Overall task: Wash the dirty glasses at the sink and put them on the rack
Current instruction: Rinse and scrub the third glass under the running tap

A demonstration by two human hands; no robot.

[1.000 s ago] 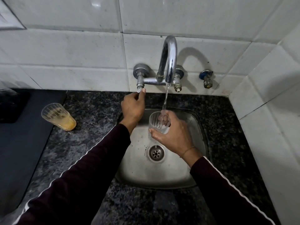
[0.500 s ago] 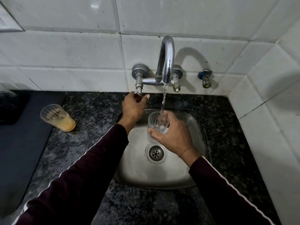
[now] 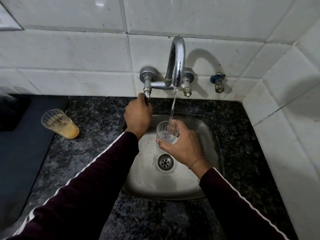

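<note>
One steel sink (image 3: 199, 184), granite counter (image 3: 97, 122)

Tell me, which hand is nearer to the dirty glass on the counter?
Left. The left hand is at the tap handle, right of the dirty glass; the right hand is farther right.

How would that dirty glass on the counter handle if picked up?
The dirty glass is probably rigid and breakable. It narrows toward its base, so a nudge might tip it. Orange residue sits at the bottom, which may make it slightly sticky inside.
</note>
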